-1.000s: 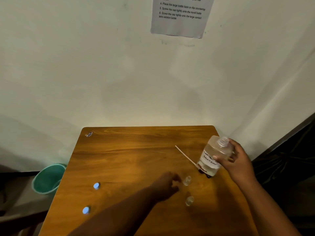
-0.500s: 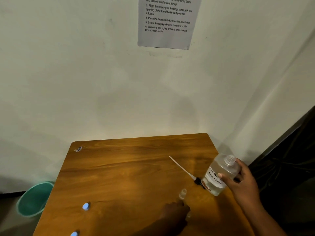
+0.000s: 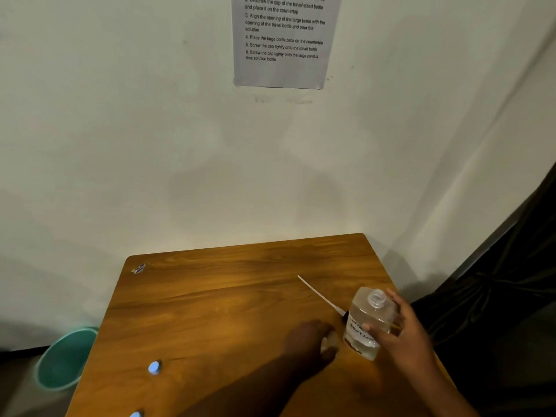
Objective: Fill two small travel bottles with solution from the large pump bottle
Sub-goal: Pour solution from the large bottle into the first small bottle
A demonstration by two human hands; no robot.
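My right hand point(image 3: 404, 335) grips the large clear bottle point(image 3: 371, 319), which has an open neck and a white handwritten label and is tilted above the right side of the wooden table point(image 3: 216, 299). My left hand point(image 3: 310, 341) is closed around a small clear travel bottle point(image 3: 328, 342), just left of the large bottle's base. The removed pump with its long white tube point(image 3: 319, 294) lies on the table behind the hands. Two blue caps point(image 3: 154, 367) point(image 3: 137, 414) lie at the front left. The second travel bottle is hidden from me.
A teal bucket point(image 3: 64, 358) stands on the floor left of the table. A printed instruction sheet point(image 3: 284, 40) hangs on the wall. A small sticker point(image 3: 139, 268) marks the table's far left corner. Dark fabric point(image 3: 496, 296) hangs at the right.
My left hand has closed around a small travel bottle and raised it beside the large bottle. The camera has tilted upward, showing more wall. The right hand keeps holding the large bottle.
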